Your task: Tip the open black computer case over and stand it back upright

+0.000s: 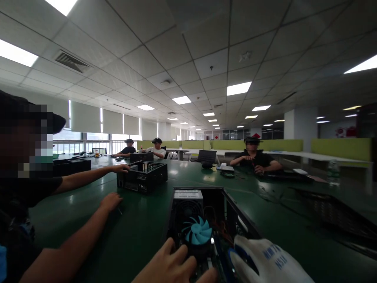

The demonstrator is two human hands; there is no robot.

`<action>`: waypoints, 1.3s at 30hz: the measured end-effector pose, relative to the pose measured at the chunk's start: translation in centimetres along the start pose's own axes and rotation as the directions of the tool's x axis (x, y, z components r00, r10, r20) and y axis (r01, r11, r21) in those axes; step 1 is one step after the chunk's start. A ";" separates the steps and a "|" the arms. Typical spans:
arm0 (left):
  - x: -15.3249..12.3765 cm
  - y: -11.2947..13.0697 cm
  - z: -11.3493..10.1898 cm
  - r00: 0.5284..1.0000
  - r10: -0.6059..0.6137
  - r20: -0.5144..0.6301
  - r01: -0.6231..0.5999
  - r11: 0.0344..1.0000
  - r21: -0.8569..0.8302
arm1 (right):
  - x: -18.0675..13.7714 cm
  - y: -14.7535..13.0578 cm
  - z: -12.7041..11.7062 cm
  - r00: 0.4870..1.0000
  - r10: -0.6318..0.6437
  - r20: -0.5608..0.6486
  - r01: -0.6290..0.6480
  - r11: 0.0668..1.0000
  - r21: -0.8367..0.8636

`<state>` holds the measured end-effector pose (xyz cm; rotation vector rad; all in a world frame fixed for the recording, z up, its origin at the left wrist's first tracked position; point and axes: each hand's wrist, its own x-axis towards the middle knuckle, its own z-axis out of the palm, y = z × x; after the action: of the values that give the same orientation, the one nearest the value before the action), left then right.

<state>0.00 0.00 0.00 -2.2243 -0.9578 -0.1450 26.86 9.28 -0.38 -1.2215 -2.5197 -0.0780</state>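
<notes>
An open computer case [219,191] lies on the table in front of me, its inside facing up. Within it sit a power supply [187,200] with a label and a CPU cooler fan [198,231] with light-blue blades. My left hand [173,263] is bare and reaches over the near left part of the case, fingers apart, close to the fan. On the other side, my right hand [268,259] wears a white work glove with blue print. Its fingers curl down inside the case's right part; whatever they grip is hidden.
At my left, a person [85,228] works at another black computer case [143,177]. Across the green table [141,220] another person [256,159] handles parts. A dark perforated panel [332,212] and a clear bottle [333,173] are on the right. Two more people sit farther back.
</notes>
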 end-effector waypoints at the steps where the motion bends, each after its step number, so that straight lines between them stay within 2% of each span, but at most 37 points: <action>1: 0.6 -0.7 -0.1 1.000 0.000 0.005 0.000 1.000 -0.015 | 0.6 -0.2 -0.3 1.000 0.018 0.017 -0.017 0.999 -0.033; 4: 2.4 -3.3 1.0 0.998 -0.033 0.046 0.037 0.997 -0.071 | 3.2 -0.2 -0.8 0.999 -0.041 0.018 0.042 0.994 -0.105; 6: 3.8 -5.3 3.1 0.995 -0.074 0.063 0.078 0.994 -0.074 | 6.0 0.2 -0.8 0.999 -0.034 -0.012 0.033 0.994 -0.102; 10: 7.3 -8.5 8.9 0.976 -0.219 0.005 0.219 0.976 0.008 | 12.7 2.6 -0.1 0.985 0.139 -0.107 -0.142 0.990 -0.019; 13: 10.4 -10.1 12.7 0.937 -0.345 -0.054 0.347 0.937 0.045 | 16.9 5.4 0.8 0.959 0.232 -0.164 -0.230 0.973 0.029; 18: 15.0 -12.2 16.7 0.876 -0.481 -0.032 0.481 0.877 -0.001 | 21.8 9.0 2.1 0.922 0.281 -0.265 -0.267 0.960 0.088; 21: 17.0 -12.9 18.4 0.841 -0.541 0.016 0.541 0.841 -0.027 | 23.4 10.4 2.7 0.861 0.335 -0.383 -0.298 0.942 0.154; 24: 18.5 -13.6 19.6 0.823 -0.565 0.059 0.567 0.823 -0.035 | 23.1 11.4 3.9 0.780 0.394 -0.486 -0.328 0.919 0.220; 26: 19.1 -14.1 20.2 0.825 -0.560 0.079 0.564 0.825 -0.040 | 21.2 11.8 5.4 0.767 0.397 -0.505 -0.309 0.917 0.251; 29: 19.8 -15.0 21.1 0.819 -0.564 0.100 0.571 0.820 -0.050 | 16.6 12.1 8.6 0.830 0.336 -0.444 -0.228 0.933 0.279; 33: 20.7 -15.2 21.7 0.789 -0.608 0.086 0.614 0.786 -0.075 | 10.4 12.0 12.0 0.947 0.216 -0.238 -0.134 0.938 0.320; 36: 20.4 -13.0 22.0 0.756 -0.654 0.020 0.653 0.751 -0.098 | 8.3 11.7 12.8 0.977 0.172 -0.129 -0.117 0.929 0.352; 39: 18.9 -8.8 23.4 0.755 -0.628 -0.188 0.599 0.778 -0.190 | 8.0 11.7 12.9 0.973 0.206 -0.107 -0.150 0.910 0.387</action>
<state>3.84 30.53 -5.84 -1.8432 -1.5420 -0.7766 27.70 25.17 -11.09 -1.2259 -2.1546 0.3350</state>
